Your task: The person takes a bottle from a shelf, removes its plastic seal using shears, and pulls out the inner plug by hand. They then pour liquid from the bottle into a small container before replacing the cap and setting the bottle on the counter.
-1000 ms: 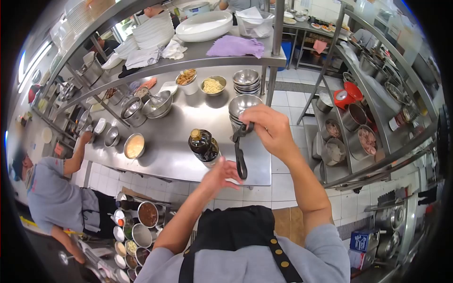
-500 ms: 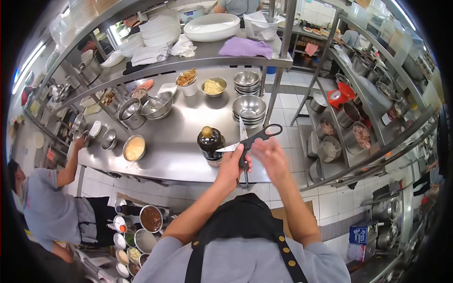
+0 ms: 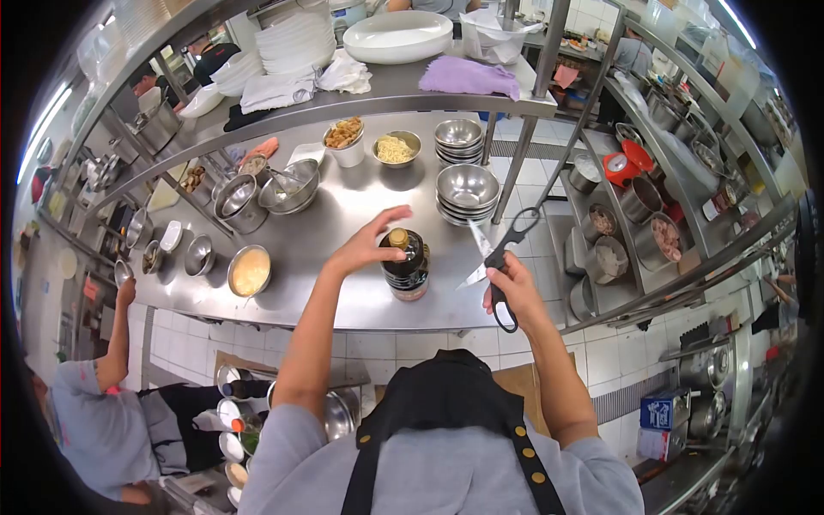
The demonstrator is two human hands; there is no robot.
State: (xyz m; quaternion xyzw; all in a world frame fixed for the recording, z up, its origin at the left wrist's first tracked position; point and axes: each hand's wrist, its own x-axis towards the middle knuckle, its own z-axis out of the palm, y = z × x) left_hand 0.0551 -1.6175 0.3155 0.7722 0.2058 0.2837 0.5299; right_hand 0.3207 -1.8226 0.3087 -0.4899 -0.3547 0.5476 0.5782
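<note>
My right hand [image 3: 511, 281] grips a pair of black-handled scissors [image 3: 496, 257] near the pivot, with the blades spread apart and pointing left over the counter's front edge. My left hand [image 3: 365, 245] is open, thumb and fingers apart, around the left side of the cap of a dark bottle [image 3: 405, 268]. That bottle has a yellow cap and stands upright on the steel counter [image 3: 330, 296]. Behind the scissors rises a stack of steel bowls [image 3: 468, 187].
A bowl of yellow liquid [image 3: 250, 270], a bowl of noodles [image 3: 396, 149] and a cup of fried pieces [image 3: 344, 140] sit on the counter. An overhead shelf [image 3: 378, 101] holds plates and cloths. At left, a co-worker [image 3: 99, 421] holds a small bowl. Right, a rack [image 3: 687, 257] carries pots.
The scissors have passed from my left hand to my right and moved right. My left hand has gone left and up to the bottle's cap, opening. The co-worker's arm has shifted.
</note>
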